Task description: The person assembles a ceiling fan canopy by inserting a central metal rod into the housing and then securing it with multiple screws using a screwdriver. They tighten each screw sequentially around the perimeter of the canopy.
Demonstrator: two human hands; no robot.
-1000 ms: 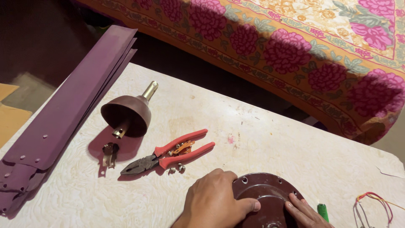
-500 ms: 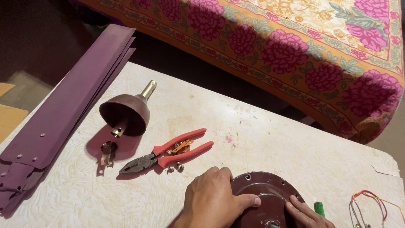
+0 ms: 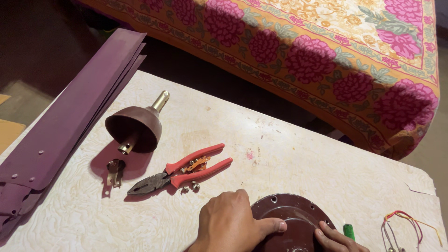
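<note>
At the bottom edge of the frame, right of the middle, lies a round dark-brown ceiling fan motor housing (image 3: 294,221) on the white patterned table (image 3: 298,158). The left hand (image 3: 231,224) rests on its left rim, palm down, with the thumb stretched over the top of the cover; the fingers are curled around the edge, so it is grasping the housing. The right hand (image 3: 338,240) shows only in part at the lower edge; its fingers press on the right side of the same cover, but I cannot tell if it really clenches it. Just beside this hand stands a small green object (image 3: 348,231), and in the lower right corner lies a bundle of red and yellow wires (image 3: 403,224).

A little farther, left of the middle, are the pliers with red handles (image 3: 179,172), jaws pointing to the lower left. Some small screws (image 3: 190,187) lie touching or just beside the handles. To the left is a small metal bracket (image 3: 114,170).

Above it lies on its side the brown canopy cup with a metal down rod (image 3: 135,126). Along the left edge of the table are stacked the purple fan blades (image 3: 70,121), going to the upper left. At the top of the frame is a bed with a floral cover (image 3: 326,51) in orange and pink.
</note>
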